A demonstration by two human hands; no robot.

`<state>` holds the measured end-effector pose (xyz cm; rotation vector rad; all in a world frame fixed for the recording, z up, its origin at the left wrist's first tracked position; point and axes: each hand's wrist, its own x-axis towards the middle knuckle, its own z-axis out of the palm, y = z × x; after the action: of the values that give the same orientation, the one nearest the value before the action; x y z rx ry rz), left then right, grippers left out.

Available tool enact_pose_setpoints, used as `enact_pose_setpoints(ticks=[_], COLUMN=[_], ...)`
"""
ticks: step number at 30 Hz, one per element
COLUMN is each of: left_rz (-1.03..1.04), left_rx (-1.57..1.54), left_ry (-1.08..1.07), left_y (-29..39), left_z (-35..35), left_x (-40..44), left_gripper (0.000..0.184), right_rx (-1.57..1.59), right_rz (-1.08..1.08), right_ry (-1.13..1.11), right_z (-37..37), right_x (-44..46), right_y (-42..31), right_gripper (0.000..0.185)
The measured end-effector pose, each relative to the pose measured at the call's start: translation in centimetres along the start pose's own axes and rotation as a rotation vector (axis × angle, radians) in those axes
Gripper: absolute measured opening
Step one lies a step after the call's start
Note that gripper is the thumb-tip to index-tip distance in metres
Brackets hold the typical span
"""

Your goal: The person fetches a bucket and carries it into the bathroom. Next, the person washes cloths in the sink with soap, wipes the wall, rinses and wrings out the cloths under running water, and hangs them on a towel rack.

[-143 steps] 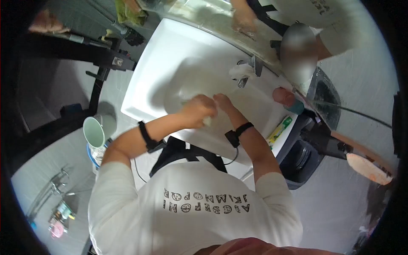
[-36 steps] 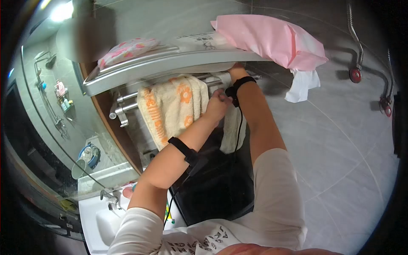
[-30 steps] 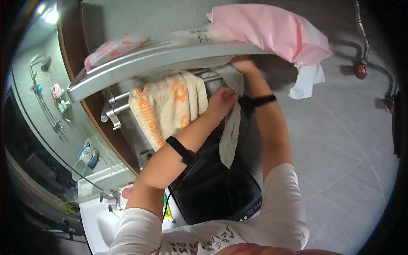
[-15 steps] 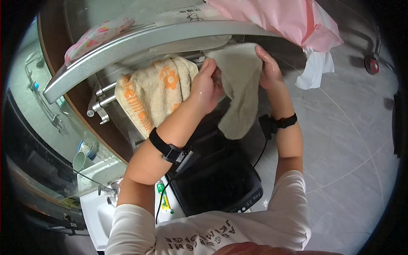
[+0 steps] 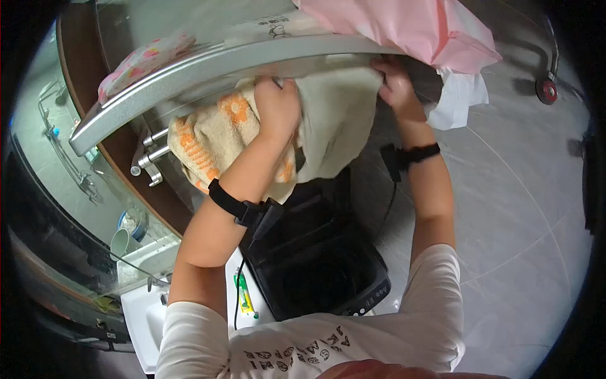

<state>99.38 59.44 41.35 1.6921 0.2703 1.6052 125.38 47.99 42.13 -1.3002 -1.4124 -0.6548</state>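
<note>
A grey-green cloth hangs spread below the metal shelf, beside a cream towel with orange flowers. My left hand is closed near the cloth's upper left edge, over the cream towel; its fingertips are partly hidden, and what it grips is hard to make out. At the cloth's upper right corner, my right hand is closed, pinching the edge just under the shelf.
The curved metal shelf carries a pink bag and a patterned bundle. Below stands a black appliance. A toothpaste box lies by the white sink. A mirror is on the left.
Earlier the hands were over the sink, then at the rack. Since half a second ago, the cloth has spread wider, and my left hand has moved left and up over the cream towel.
</note>
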Motion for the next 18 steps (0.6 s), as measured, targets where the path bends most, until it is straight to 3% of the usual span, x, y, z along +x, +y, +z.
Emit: enact_pose_setpoints(ticks=[1,2,3,4,6,8,9,10,11,12,13,14,16,18], left_rz=[0.009,0.189,0.366,0.237,0.155,0.075,0.296,0.512,0.497,0.478,0.322,0.155,0.775,0.737], left_rx=[-0.002,0.334,0.670,1.011,1.031,1.053,0.970,0.880,0.867,0.858,0.982,1.093,0.846,0.522], left_ry=[-0.003,-0.075,-0.144,-0.538,-0.516,-0.492,-0.330,-0.161,-0.132,-0.103,-0.304,-0.500,-0.353,-0.503], left_y=[-0.5,-1.1,-1.0,-0.5,-0.3,-0.8,-2.0,-3.1,-3.1,-2.9,-0.4,2.3,0.2,3.8], left_z=[0.3,0.5,0.6,1.0,1.1,1.2,1.2,1.0,1.0,1.2,0.6,-0.6,-2.4,-7.1], left_x=[0.7,1.4,2.3,4.2,4.7,5.2,5.2,5.2,4.9,4.2,2.8,0.9,-3.2,-7.8], left_gripper=[0.027,0.028,0.031,0.034,0.032,0.030,0.029,0.028,0.028,0.029,0.028,0.027,0.021,0.020], right_rx=[0.247,0.498,0.501,0.247,-0.005,-0.558,-0.549,-0.716,-0.873,-0.999,-0.993,-1.034,-1.006,-0.675], right_rz=[0.286,0.572,0.569,0.580,0.583,0.193,0.185,0.187,0.182,0.141,0.206,0.048,0.001,-0.030], right_ry=[0.115,0.224,0.222,0.239,0.244,-0.451,-0.460,-0.287,-0.107,-0.149,-0.153,0.093,0.169,0.125], right_z=[0.1,0.2,0.0,-0.2,0.0,0.2,1.0,1.9,2.8,2.5,2.5,2.9,3.6,4.6], right_x=[1.3,2.1,2.6,3.0,3.4,3.1,2.4,1.8,1.5,0.7,0.2,-1.1,-2.0,-4.1], right_y=[2.3,3.8,4.7,5.6,4.4,2.6,2.9,3.0,2.8,0.6,2.0,-1.1,-4.1,-9.7], right_gripper=[0.029,0.030,0.030,0.031,0.033,0.036,0.036,0.038,0.040,0.042,0.043,0.045,0.037,0.028])
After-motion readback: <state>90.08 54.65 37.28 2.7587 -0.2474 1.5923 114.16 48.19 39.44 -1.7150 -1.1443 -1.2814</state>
